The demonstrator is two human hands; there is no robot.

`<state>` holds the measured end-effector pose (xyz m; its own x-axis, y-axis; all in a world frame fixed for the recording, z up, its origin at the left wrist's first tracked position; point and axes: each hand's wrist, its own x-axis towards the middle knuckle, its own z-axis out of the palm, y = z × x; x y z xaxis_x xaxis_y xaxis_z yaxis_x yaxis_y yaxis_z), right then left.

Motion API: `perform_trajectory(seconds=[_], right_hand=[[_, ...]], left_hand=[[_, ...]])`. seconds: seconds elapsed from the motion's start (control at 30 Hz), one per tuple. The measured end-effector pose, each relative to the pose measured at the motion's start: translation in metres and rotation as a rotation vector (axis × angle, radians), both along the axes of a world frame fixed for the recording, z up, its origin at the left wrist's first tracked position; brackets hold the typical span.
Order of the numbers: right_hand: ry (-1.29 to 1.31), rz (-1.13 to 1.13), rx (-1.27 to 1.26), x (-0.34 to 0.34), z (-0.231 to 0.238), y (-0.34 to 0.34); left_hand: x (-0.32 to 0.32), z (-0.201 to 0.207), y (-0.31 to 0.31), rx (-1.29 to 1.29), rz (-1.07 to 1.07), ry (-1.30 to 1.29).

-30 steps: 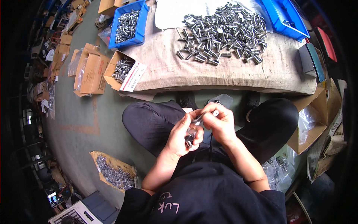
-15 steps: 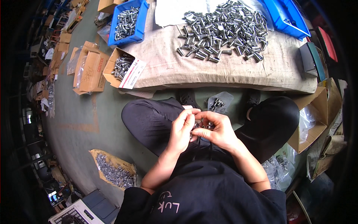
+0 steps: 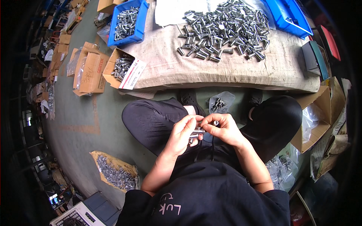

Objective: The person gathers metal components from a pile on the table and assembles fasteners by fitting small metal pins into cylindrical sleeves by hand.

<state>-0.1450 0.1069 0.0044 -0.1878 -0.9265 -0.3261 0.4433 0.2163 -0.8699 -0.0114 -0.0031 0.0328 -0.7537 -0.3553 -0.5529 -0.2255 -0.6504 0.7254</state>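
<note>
Since half a second ago the hands have been drawn slightly apart and lifted a little, so that a short metal bolt [image 3: 197, 132] is now exposed between them, where before it was covered by the fingers. The left hand [image 3: 182, 136] is curled narrowly, its fingertips closed on the bolt's left end, and more small metal parts appear to be kept in its palm, though they are mostly hidden. The right hand [image 3: 223, 129] is closed on the other end, with a small round metal piece [image 3: 216, 122] pinched at the thumb and forefinger. The bolt is seen as a short, bright, silvery cylinder, lying roughly level and held above the lap, between the knees of the dark trousers [image 3: 151, 122].

Just beyond the hands, a small clear bag of metal parts [image 3: 220, 102] is lying on the floor by the shoes. Further off, a heap of the same shiny bolts [image 3: 224, 30] is spread on a burlap-covered bench [image 3: 226, 73]. A blue bin [image 3: 128, 23] and an open cardboard box [image 3: 121, 67], both filled with bolts, are placed at the bench's left end.
</note>
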Motion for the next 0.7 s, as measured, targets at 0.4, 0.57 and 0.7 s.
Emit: perform_trajectory(seconds=[0.4,0.57,0.7], right_hand=[[0.775,0.039,-0.161,0.009,0.015,-0.007],[0.74,-0.164,-0.279,0.015,0.001,-0.006],[0.456,-0.169,-0.164,0.018,-0.003,0.001]], left_hand=[[-0.002,-0.006,0.001,-0.533,-0.074,-0.163],[0.005,-0.005,-0.006,0.029,0.096,0.058],[0.007,0.003,-0.013,0.214,0.109,0.108]])
